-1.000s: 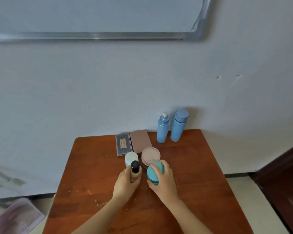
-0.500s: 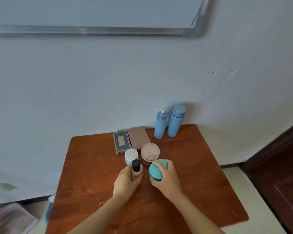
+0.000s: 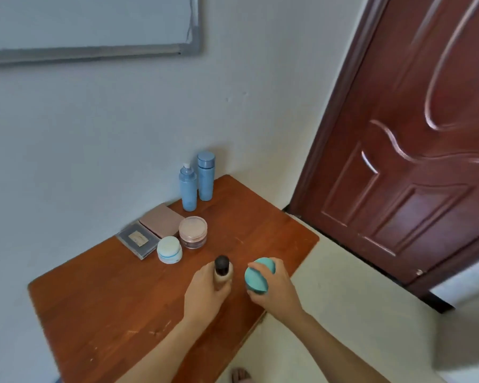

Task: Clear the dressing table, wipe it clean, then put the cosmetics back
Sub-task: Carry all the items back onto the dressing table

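My left hand [image 3: 205, 295] grips a beige foundation bottle [image 3: 223, 273] with a black cap, upright above the wooden dressing table [image 3: 108, 299]. My right hand [image 3: 277, 290] holds a teal egg-shaped case [image 3: 258, 277] over the table's right side. Left standing on the table are two blue bottles [image 3: 197, 183] at the back by the wall, a pink powder jar [image 3: 193, 232], a small white jar [image 3: 169, 249], a brown compact [image 3: 163, 219] and a grey palette [image 3: 137, 240].
A white wall backs the table, with a framed board [image 3: 94, 48] high on it. A dark red door [image 3: 415, 161] stands to the right. Pale floor [image 3: 343, 313] lies right of the table, and a slipper toe [image 3: 239, 375] shows at the bottom.
Both hands have lifted away from the jars toward me, carrying the bottle and the teal case. My view has swung right, bringing the door in.
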### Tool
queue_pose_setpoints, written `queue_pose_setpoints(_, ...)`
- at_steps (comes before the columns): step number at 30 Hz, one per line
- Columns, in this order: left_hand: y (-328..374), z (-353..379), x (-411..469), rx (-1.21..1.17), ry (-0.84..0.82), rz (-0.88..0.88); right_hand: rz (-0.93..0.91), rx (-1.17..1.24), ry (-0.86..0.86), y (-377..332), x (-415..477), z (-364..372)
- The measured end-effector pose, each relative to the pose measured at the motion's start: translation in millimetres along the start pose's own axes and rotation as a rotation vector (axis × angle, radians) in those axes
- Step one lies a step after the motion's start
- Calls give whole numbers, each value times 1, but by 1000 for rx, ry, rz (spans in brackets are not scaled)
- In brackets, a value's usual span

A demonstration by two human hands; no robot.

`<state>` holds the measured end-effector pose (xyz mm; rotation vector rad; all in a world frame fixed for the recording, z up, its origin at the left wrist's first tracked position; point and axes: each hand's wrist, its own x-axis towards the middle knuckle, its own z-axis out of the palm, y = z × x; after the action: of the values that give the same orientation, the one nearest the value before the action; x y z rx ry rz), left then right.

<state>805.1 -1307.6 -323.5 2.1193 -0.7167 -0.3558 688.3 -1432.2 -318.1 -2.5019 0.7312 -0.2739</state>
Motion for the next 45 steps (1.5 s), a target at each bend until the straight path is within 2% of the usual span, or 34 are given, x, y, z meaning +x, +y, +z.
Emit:
queue_pose_setpoints(4,15,17,-42,38,-161,162,174,-14,84,4,-75,-9)
queue_pose_setpoints(12,67,84,-135,-38,-506,477,475,-42,266,40,-233,-48)
queue_pose_setpoints(20,142,157,-245,-4,-667,657,739,-69,445,79,-399,-95)
queue_pose_setpoints(27,198,217,-376,-51,-782,669,884,-132,513,115,-559,-137)
queue_pose_setpoints(33,227,252,-458,-52,-881,663,967,-128,588,130,-656,-161)
queue_pose_setpoints(39,256,283,-498,-61,-959,715,1026,-113,683,149,-709,-177)
queue_pose_setpoints(45,290,328,-510,-255,-1029,567,1069,-110,681,178,-732,-196)
